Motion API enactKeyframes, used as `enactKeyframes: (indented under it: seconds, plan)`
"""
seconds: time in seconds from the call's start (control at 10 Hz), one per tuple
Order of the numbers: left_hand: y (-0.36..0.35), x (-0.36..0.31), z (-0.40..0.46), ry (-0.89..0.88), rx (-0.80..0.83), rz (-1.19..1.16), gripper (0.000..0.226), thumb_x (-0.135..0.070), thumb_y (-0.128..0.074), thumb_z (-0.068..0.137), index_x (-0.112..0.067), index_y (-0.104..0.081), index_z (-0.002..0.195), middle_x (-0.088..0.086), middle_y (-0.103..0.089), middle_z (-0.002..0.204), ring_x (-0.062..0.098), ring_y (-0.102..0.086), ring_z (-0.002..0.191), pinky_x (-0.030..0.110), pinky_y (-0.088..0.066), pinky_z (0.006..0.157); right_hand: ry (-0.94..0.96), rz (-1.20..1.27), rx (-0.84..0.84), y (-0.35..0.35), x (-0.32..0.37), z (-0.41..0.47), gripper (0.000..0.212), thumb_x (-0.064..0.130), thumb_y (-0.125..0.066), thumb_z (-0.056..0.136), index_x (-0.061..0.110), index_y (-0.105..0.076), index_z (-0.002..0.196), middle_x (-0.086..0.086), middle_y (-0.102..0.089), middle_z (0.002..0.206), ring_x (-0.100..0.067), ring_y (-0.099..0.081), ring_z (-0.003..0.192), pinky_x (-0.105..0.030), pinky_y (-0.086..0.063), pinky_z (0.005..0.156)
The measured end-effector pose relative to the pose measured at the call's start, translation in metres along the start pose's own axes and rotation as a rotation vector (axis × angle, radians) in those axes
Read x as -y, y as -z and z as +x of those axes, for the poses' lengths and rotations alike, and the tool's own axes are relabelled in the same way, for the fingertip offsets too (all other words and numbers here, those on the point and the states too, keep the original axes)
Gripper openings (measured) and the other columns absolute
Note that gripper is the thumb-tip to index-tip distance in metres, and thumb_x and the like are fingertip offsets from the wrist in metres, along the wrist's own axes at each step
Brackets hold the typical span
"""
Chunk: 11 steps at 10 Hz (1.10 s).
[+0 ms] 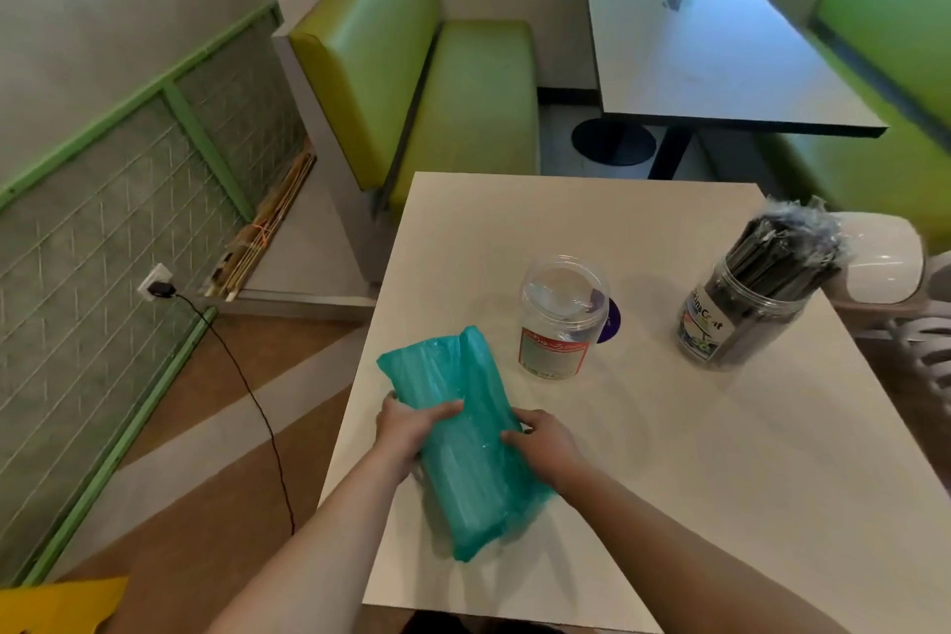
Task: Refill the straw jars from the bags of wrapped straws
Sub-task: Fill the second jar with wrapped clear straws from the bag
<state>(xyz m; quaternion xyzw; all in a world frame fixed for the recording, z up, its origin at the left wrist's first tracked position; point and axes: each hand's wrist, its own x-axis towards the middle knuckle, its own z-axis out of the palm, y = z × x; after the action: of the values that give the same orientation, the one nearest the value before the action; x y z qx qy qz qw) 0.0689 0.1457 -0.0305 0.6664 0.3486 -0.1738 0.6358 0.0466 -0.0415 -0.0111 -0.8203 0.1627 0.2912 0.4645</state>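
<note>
A teal plastic bag of wrapped straws lies on the beige table, near its left edge. My left hand grips the bag's left side, thumb across the top. My right hand holds the bag's right side with curled fingers. Beyond the bag stands a clear jar with a red label, with almost nothing inside. Farther right, a second clear jar is packed with black wrapped straws that stick out of its mouth.
A purple round sticker shows on the table behind the near jar. A white chair stands at the right edge. Green booth seats and another table lie beyond. A black cord runs across the floor at left.
</note>
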Motion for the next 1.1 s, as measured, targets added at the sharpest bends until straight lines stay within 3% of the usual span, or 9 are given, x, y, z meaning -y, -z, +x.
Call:
enactKeyframes:
  seconds: [0.1, 0.3, 0.4, 0.6, 0.7, 0.8, 0.9, 1.0, 1.1]
  plan:
    - [0.004, -0.018, 0.000, -0.030, 0.114, -0.035, 0.072, -0.019, -0.092, 0.059, -0.012, -0.056, 0.120, 0.008, -0.069, 0.113, 0.027, -0.067, 0.097, 0.036, -0.055, 0.069, 0.052, -0.006, -0.044, 0.002, 0.013, 0.002, 0.051, 0.021, -0.054, 0.096, 0.020, -0.042, 0.146, 0.000, -0.048, 0.145, -0.017, -0.053, 0.124, -0.027, -0.041, 0.100]
    - [0.022, -0.063, 0.010, -0.170, 0.240, -0.082, 0.083, -0.009, -0.091, 0.056, -0.016, -0.047, 0.126, 0.005, -0.064, 0.118, 0.025, -0.064, 0.103, 0.044, -0.055, 0.082, 0.169, 0.120, -0.174, -0.008, 0.053, 0.009, 0.047, 0.029, -0.054, 0.097, 0.024, -0.043, 0.142, 0.002, -0.049, 0.142, -0.016, -0.052, 0.124, -0.041, -0.046, 0.105]
    - [0.030, -0.082, 0.016, -0.227, 0.319, -0.064, 0.102, -0.019, -0.100, 0.036, -0.017, -0.051, 0.125, 0.006, -0.067, 0.120, 0.026, -0.066, 0.107, 0.050, -0.055, 0.091, 0.243, 0.101, -0.278, -0.014, 0.076, 0.011, 0.047, 0.029, -0.055, 0.097, 0.025, -0.042, 0.142, 0.003, -0.046, 0.140, -0.014, -0.047, 0.127, -0.040, -0.041, 0.109]
    - [0.050, -0.107, 0.020, -0.364, 0.423, 0.009, 0.108, -0.017, -0.099, 0.035, -0.018, -0.046, 0.129, 0.005, -0.065, 0.123, 0.024, -0.064, 0.112, 0.046, -0.057, 0.088, 0.463, 0.007, -0.668, -0.030, 0.130, 0.003, 0.044, 0.025, -0.055, 0.096, 0.025, -0.044, 0.139, 0.005, -0.033, 0.141, -0.012, -0.033, 0.133, -0.027, -0.029, 0.114]
    - [0.055, -0.115, 0.023, -0.472, 0.519, 0.023, 0.080, 0.007, -0.089, 0.051, -0.018, -0.054, 0.118, 0.001, -0.072, 0.111, 0.018, -0.069, 0.102, 0.033, -0.058, 0.074, 0.559, -0.123, -0.823, -0.039, 0.154, 0.000, 0.040, 0.027, -0.053, 0.095, 0.025, -0.046, 0.135, 0.003, -0.031, 0.144, -0.014, -0.027, 0.135, -0.032, -0.024, 0.117]
    - [0.059, -0.123, 0.029, -0.534, 0.562, 0.057, 0.081, 0.006, -0.087, 0.053, -0.019, -0.049, 0.119, 0.004, -0.068, 0.115, 0.021, -0.067, 0.105, 0.032, -0.058, 0.076, 0.598, -0.236, -0.919, -0.046, 0.177, -0.003, 0.034, 0.031, -0.046, 0.096, 0.024, -0.053, 0.129, 0.001, -0.037, 0.143, -0.019, -0.026, 0.138, -0.039, -0.019, 0.119]
    - [0.060, -0.132, 0.030, -0.583, 0.564, 0.159, 0.069, 0.013, -0.079, 0.068, -0.019, -0.044, 0.118, -0.001, -0.061, 0.110, 0.012, -0.063, 0.098, 0.022, -0.055, 0.071, 0.630, -0.251, -0.948, -0.056, 0.197, -0.010, 0.042, 0.041, -0.033, 0.094, 0.024, -0.061, 0.119, 0.002, -0.052, 0.130, -0.019, -0.039, 0.130, -0.039, -0.018, 0.117]
    - [0.060, -0.143, 0.027, -0.680, 0.540, 0.262, 0.050, 0.006, -0.060, 0.090, -0.025, -0.040, 0.123, -0.015, -0.054, 0.104, 0.008, -0.058, 0.097, 0.020, -0.050, 0.078, 0.613, -0.182, -0.946, -0.072, 0.215, -0.018, 0.048, 0.049, -0.033, 0.090, 0.022, -0.066, 0.112, 0.003, -0.059, 0.117, -0.018, -0.048, 0.116, -0.038, -0.032, 0.109]
    - [0.062, -0.153, 0.019, -0.739, 0.569, 0.290, 0.039, 0.002, -0.046, 0.099, -0.013, -0.043, 0.135, -0.008, -0.051, 0.108, 0.012, -0.050, 0.104, 0.023, -0.044, 0.082, 0.580, -0.112, -0.972, -0.080, 0.222, -0.021, 0.036, 0.047, -0.054, 0.085, 0.021, -0.065, 0.108, 0.003, -0.057, 0.114, -0.017, -0.048, 0.112, -0.036, -0.039, 0.104]
